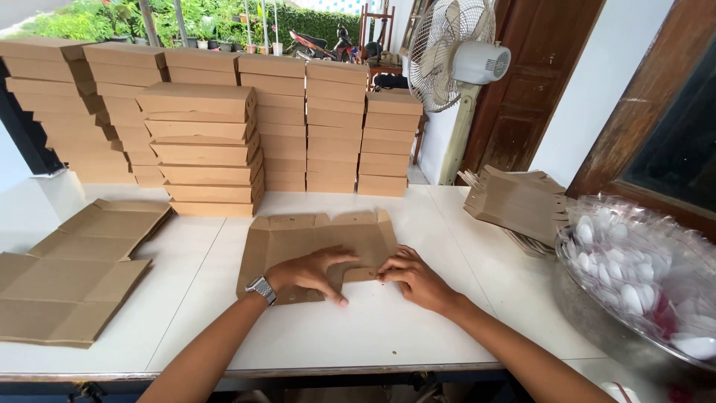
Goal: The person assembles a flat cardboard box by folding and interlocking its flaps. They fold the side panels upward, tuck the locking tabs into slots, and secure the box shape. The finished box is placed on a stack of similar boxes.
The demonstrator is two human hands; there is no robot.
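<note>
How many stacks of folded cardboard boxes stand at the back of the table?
7. Six stand in a back row; a seventh stack stands in front and hides part of the row, so more may be behind.

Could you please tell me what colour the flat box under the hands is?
The flat box is plain brown cardboard, shown best in the head view.

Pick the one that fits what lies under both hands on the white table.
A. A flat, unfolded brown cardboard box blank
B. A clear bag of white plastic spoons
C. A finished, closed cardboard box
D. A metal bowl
A. The left hand and the right hand both press on a flat cardboard blank whose flaps lie open on the table; the closed boxes stand stacked behind it.
</note>
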